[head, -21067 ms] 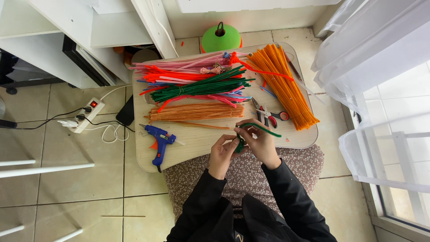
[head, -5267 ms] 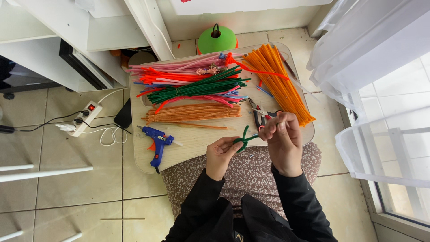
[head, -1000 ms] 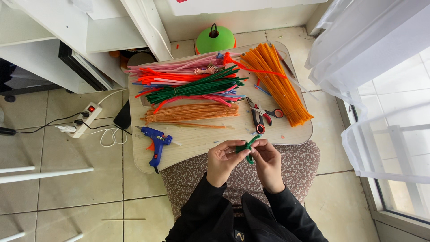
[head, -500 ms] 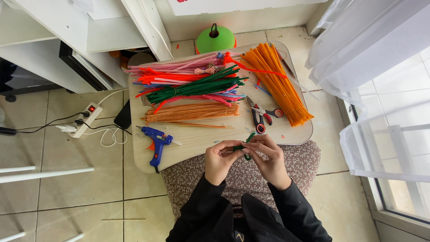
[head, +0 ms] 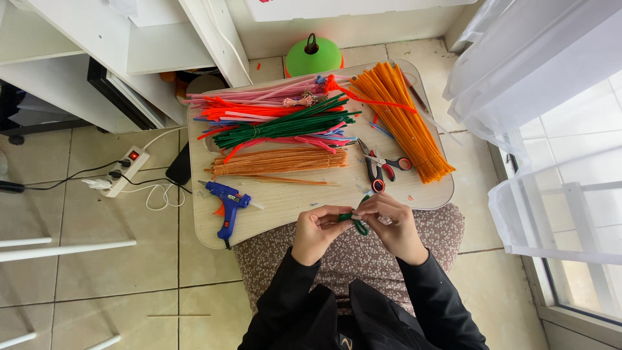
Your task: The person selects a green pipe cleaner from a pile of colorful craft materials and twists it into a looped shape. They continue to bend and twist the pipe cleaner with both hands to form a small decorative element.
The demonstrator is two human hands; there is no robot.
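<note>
Both of my hands work a bent green pipe cleaner (head: 357, 221) just over the near edge of a small wooden lap table (head: 285, 201). My left hand (head: 319, 231) pinches one end of it between thumb and fingers. My right hand (head: 392, 224) grips the other end, fingers curled around it. Much of the green piece is hidden by my fingers. On the table lie bundles of pipe cleaners: green (head: 285, 125), orange (head: 403, 120), tan (head: 278, 162), and pink and red (head: 259, 104).
Red-handled scissors (head: 382, 168) lie right of centre, just beyond my hands. A blue glue gun (head: 227, 201) rests at the table's left front. A green cone-shaped object (head: 313, 57) stands behind the table. A power strip (head: 126, 170) with cables lies on the tiled floor at left; white curtain at right.
My hands have come closer together over the green pipe cleaner and dropped slightly toward my lap. Earlier, my right hand held it raised near the scissors.
</note>
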